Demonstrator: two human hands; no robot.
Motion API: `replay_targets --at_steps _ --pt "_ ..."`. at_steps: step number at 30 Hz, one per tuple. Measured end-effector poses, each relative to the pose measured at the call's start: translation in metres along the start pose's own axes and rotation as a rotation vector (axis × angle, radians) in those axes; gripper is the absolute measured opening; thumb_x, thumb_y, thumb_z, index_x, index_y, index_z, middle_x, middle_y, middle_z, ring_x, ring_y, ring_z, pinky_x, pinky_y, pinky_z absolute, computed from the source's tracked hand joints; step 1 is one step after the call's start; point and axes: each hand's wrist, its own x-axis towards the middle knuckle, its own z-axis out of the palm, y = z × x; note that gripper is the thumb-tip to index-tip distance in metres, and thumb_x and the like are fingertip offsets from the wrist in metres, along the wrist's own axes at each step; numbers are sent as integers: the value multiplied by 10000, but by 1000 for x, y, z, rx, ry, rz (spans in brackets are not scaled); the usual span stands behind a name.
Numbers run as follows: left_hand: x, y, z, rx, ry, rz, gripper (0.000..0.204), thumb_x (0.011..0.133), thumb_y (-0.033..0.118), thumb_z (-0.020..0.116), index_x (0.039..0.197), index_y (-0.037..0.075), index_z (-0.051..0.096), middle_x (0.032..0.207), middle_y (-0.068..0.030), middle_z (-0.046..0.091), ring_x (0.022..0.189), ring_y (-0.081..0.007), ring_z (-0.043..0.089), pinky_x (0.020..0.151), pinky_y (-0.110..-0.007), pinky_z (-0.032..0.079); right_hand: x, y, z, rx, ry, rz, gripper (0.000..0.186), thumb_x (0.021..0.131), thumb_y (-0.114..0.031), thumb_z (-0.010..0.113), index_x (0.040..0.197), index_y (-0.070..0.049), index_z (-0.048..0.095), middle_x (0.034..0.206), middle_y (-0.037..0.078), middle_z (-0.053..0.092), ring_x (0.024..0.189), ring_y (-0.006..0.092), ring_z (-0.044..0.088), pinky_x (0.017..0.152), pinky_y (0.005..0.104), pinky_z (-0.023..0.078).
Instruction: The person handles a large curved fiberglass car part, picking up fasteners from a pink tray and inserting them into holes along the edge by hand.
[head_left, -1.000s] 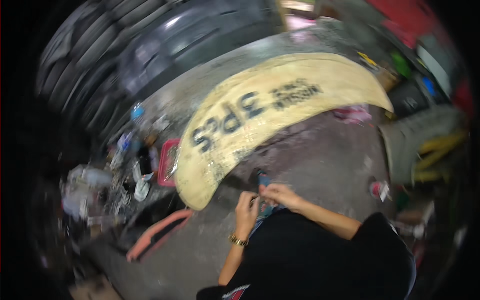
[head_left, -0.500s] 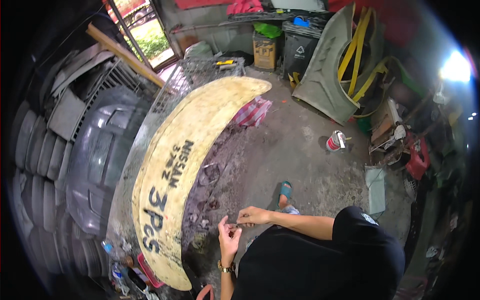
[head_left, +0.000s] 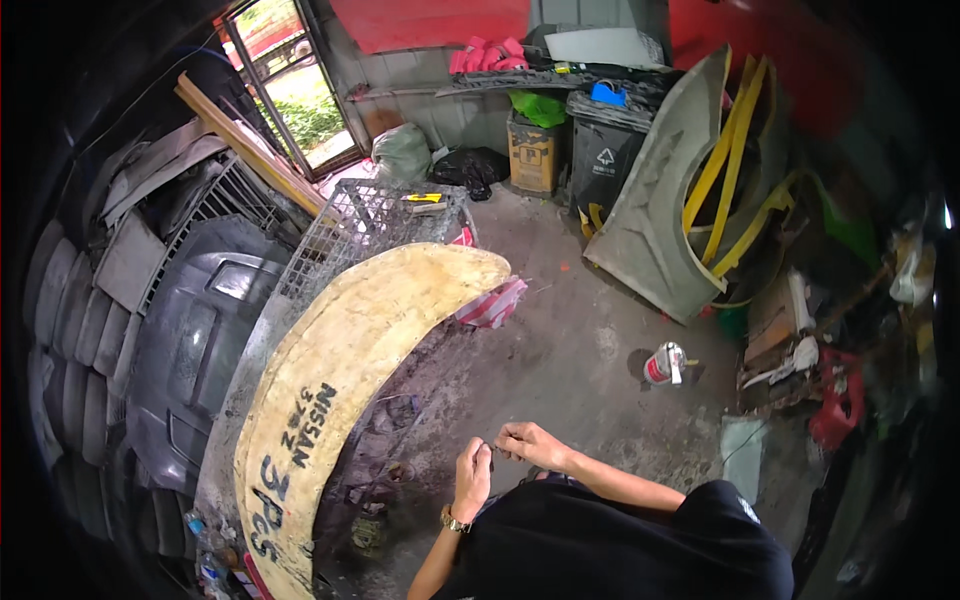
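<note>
My left hand (head_left: 472,478), with a gold-coloured watch (head_left: 454,520) at the wrist, is raised in front of my body with its fingers curled closed. Close beside it, my right hand (head_left: 532,444) is closed in a pinch, fingertips facing the left hand. Whatever lies between the fingers is too small to make out. To the left of both hands, apart from them, a long curved, cream-yellow panel (head_left: 345,335) with dark lettering lies on a worn bench (head_left: 222,450).
A wire mesh rack (head_left: 340,235) carries a yellow cutter (head_left: 422,198). Beyond are a yellow bin (head_left: 532,160) and a black bin (head_left: 600,165). Grey fender-shaped panels (head_left: 655,215) lean at right. A paint can (head_left: 660,367) stands on the floor; a dark car hood (head_left: 195,350) is left.
The view has tilted up, so the curved panel sits lower and my sandalled foot is out of sight. My left hand's fingers have curled in, and both hands remain close together.
</note>
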Motion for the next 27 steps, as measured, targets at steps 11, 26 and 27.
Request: replay_targets --at_steps 11,26,27 --pt "105 19 82 -319 -208 -88 89 906 76 628 974 37 588 794 54 526 706 -18 474 642 -183 399 4 13 -110 480 269 68 183 938 -199 541 867 -36 583 732 7 565 637 80 478 579 235 383" --pt "334 12 161 234 -377 179 352 996 308 447 1185 48 591 1040 -137 641 877 -280 590 796 -331 420 116 -45 -281 -119 403 50 252 918 -249 531 862 -6 564 696 29 553 622 99 513 572 253 414" --pt "355 19 164 80 -473 10 335 991 324 469 1076 29 603 887 -101 621 763 -216 570 699 -306 418 125 -55 -292 -120 416 67 244 919 -237 529 846 -6 561 690 28 549 619 95 506 567 255 408"
